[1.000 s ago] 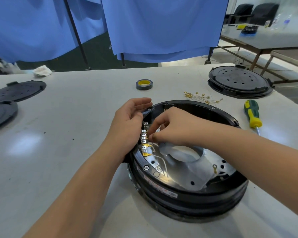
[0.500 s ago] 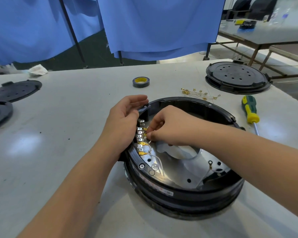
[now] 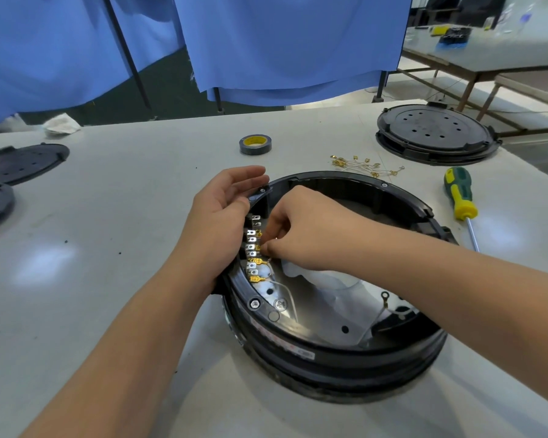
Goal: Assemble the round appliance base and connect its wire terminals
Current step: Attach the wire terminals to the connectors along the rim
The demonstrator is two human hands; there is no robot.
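From the head camera, the round base (image 3: pixel 329 352) is sitting on the desk (image 3: pixel 108 248), close to the person. A row of little metal tabs (image 3: pixel 252 245) is running along its left inside edge, and some are already wearing gold clips (image 3: pixel 256 279). To do this step well, I think the clip should be lined up straight with its tab and pushed on gently, so nothing bends. The right hand (image 3: pixel 304 229) is curling its fingers tight, pinching something small at the tabs; what it is, I cannot tell. The left hand (image 3: pixel 222 216) is lying open on the rim, steadying it.
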